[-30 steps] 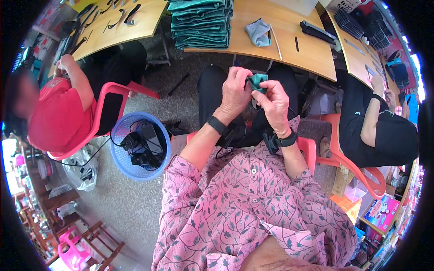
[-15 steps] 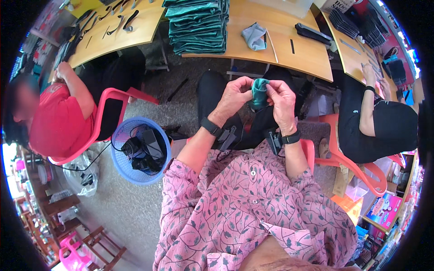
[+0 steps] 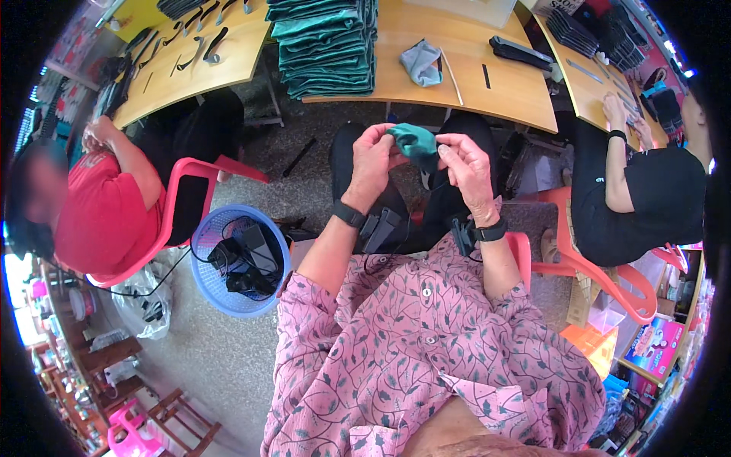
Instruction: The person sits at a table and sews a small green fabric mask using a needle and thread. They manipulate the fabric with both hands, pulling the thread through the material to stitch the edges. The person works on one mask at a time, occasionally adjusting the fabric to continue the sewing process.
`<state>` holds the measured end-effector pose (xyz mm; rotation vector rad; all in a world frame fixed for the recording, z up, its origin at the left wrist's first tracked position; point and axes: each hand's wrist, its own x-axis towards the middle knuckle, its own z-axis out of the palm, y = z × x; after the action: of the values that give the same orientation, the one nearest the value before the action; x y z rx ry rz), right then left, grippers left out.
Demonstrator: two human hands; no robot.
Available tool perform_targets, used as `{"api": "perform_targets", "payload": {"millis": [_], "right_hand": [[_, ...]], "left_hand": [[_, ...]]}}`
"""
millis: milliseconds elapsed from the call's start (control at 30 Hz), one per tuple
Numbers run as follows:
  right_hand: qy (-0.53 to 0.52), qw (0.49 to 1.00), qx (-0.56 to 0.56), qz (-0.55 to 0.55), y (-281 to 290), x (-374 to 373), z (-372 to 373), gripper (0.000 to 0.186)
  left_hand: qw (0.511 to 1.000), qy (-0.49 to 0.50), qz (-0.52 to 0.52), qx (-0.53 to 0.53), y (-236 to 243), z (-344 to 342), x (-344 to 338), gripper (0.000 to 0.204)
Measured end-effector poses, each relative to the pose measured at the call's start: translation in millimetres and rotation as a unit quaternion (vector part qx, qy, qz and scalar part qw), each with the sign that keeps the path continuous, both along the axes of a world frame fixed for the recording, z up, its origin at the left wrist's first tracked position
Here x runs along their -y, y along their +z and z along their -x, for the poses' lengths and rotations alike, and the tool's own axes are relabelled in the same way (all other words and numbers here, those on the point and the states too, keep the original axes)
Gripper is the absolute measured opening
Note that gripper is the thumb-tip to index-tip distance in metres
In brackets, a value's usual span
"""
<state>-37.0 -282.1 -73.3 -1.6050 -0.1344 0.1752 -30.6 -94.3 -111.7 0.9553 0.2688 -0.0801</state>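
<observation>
A small teal cloth piece [image 3: 415, 143] is held up over my lap between both hands. My left hand [image 3: 371, 161] pinches its left edge with fingers curled. My right hand [image 3: 466, 167] grips its right side, thumb and forefinger on the fabric. Both wrists wear black bands. Beyond my knees a tall stack of folded teal cloths [image 3: 326, 42] rests on the wooden table [image 3: 502, 87], and a loose grey cloth [image 3: 422, 62] lies beside it.
A blue plastic basket [image 3: 207, 289] with black devices and cables stands on the floor to my left. A person in red sits on a pink chair [image 3: 183, 190] at left. Another person in black sits at right by an orange chair [image 3: 601, 274]. Black tools lie on the left table [image 3: 183, 65].
The cloth piece has been turned and spread a little between my hands; both hands stay raised over my lap, with the view shifted slightly.
</observation>
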Motion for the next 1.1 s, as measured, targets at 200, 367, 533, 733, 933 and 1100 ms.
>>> {"api": "perform_targets", "payload": {"millis": [200,367,533,733,933,1100], "right_hand": [[0.005,0.992,0.098,0.084,1,-13,6,0.025],[-0.002,0.977,0.143,0.157,-19,-16,6,0.021],[-0.037,0.994,0.082,0.064,-24,-18,7,0.014],[-0.02,0.997,0.053,0.046,-15,-18,5,0.011],[0.005,0.996,0.086,0.019,-12,-18,10,0.01],[0.108,0.985,0.124,0.056,-5,-23,19,0.012]], "left_hand": [[0.995,0.049,-0.036,0.081,-22,-8,3,0.011],[0.983,0.044,-0.105,0.142,-12,2,17,0.011],[0.929,0.088,-0.293,0.208,-9,0,13,0.015],[0.936,0.059,-0.273,0.214,2,8,19,0.013],[0.876,0.107,-0.399,0.248,-1,6,17,0.019],[0.727,0.217,-0.545,0.357,8,-1,10,0.027]]}}
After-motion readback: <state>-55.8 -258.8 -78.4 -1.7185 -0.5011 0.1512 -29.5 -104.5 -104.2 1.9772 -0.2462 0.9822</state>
